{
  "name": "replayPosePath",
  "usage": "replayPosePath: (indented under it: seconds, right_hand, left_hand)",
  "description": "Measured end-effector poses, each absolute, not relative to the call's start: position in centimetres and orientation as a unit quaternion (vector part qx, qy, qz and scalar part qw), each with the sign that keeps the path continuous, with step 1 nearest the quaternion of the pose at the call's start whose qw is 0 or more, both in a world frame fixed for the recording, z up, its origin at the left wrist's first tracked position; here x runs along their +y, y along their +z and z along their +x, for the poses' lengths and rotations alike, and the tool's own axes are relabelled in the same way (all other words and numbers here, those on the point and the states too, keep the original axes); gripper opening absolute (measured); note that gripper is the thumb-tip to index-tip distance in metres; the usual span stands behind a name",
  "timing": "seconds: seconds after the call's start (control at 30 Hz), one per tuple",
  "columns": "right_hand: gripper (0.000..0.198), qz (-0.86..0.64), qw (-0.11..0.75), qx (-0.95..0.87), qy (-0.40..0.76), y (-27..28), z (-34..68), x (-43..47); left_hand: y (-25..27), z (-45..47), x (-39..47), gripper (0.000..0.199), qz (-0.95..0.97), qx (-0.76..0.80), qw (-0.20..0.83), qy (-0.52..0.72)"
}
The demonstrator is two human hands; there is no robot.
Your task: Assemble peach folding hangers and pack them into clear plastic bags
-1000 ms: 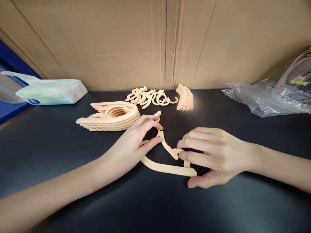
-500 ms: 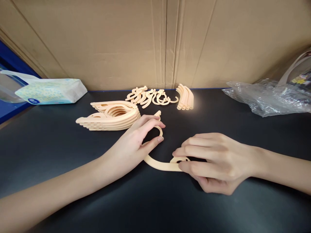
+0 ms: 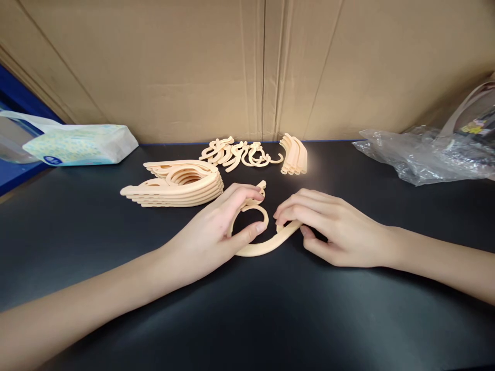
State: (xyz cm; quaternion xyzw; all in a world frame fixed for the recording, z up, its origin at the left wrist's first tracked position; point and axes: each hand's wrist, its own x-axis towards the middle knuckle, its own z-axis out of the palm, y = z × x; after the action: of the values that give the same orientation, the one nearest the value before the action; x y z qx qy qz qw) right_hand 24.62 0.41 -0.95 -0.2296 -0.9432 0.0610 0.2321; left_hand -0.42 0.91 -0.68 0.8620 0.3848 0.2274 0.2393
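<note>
Between my hands, a pale peach folding clothes hanger (image 3: 258, 250) lies low over the black table, its curved bottom facing me. My left hand (image 3: 216, 226) is closed round its left arm, with fingers over the far part and the thumb by the round hook. My right hand (image 3: 332, 226) grips the other arm, fingertips over its end and thumb beneath. My fingers hide parts of both arms. Just beyond my left hand sits a neat stack of folded hangers (image 3: 185, 193).
Loose hanger hooks (image 3: 235, 154) lie in a pile at the back of the table (image 3: 247, 319), beside a bundle of hanger arms (image 3: 294, 154). A tissue pack (image 3: 85, 145) is at back left, a clear plastic bag (image 3: 417, 159) at back right. Cardboard (image 3: 193, 67) stands behind.
My right hand has moved away from me, swinging its hanger arm upward and inward toward the other arm. The hook has shifted slightly right. My left hand stays nearly in place.
</note>
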Motion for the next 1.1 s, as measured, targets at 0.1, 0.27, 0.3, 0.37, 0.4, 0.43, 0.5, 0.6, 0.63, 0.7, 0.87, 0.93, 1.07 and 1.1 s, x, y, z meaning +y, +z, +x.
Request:
replayPosePath:
  seconds: [0.1,0.27,0.3,0.37,0.4,0.43,0.5,0.6,0.63,0.7,0.87,0.93,1.07,1.1]
  right_hand:
    - [0.037,-0.251,0.224,-0.941,0.035,-1.04,24.75,0.42]
    - [0.037,-0.277,0.228,-0.934,0.007,-1.16,24.83,0.48]
    - [0.038,-0.276,0.234,-0.932,0.002,-1.16,24.83,0.52]
    - [0.037,-0.266,0.255,-0.930,-0.001,-1.15,24.81,0.55]
    - [0.035,-0.261,0.267,-0.928,0.001,-1.15,24.79,0.54]
    - [0.032,-0.256,0.278,-0.926,0.003,-1.15,24.78,0.52]
    - [0.025,-0.253,0.294,-0.922,0.004,-1.13,24.74,0.42]
    - [0.017,-0.262,0.294,-0.919,0.008,-1.06,24.70,0.29]
    - [0.015,-0.267,0.291,-0.919,0.013,-1.03,24.70,0.28]
    - [0.012,-0.278,0.285,-0.917,0.025,-0.96,24.71,0.31]
    - [0.005,-0.301,0.274,-0.913,0.023,-0.89,24.74,0.48]
    - [0.006,-0.311,0.267,-0.912,0.018,-0.94,24.74,0.53]
    - [0.013,-0.326,0.259,-0.909,0.011,-1.10,24.73,0.57]
    - [0.014,-0.326,0.258,-0.909,0.009,-1.12,24.73,0.57]
  left_hand:
    - [-0.44,-0.40,0.86,0.027,0.861,0.382,0.240,0.233]
    - [-0.60,-0.60,1.14,0.031,0.877,0.348,0.222,0.248]
    - [-0.70,-0.67,1.19,0.031,0.879,0.342,0.216,0.252]
    - [-0.91,-0.77,1.25,0.032,0.882,0.336,0.207,0.258]
    - [-0.98,-0.80,1.26,0.032,0.883,0.333,0.204,0.261]
    - [-1.03,-0.81,1.27,0.032,0.884,0.330,0.203,0.261]
    - [-1.02,-0.75,1.24,0.032,0.886,0.327,0.203,0.259]
    - [-0.84,-0.55,1.12,0.035,0.886,0.336,0.201,0.249]
    - [-0.78,-0.49,1.07,0.037,0.886,0.341,0.199,0.244]
    - [-0.70,-0.44,0.96,0.041,0.887,0.346,0.189,0.241]
    - [-0.77,-0.63,0.76,0.045,0.889,0.347,0.178,0.240]
    - [-0.85,-0.69,0.71,0.047,0.890,0.350,0.176,0.232]
    - [-1.04,-0.59,0.66,0.051,0.897,0.349,0.163,0.219]
    - [-1.10,-0.55,0.67,0.052,0.898,0.349,0.158,0.217]
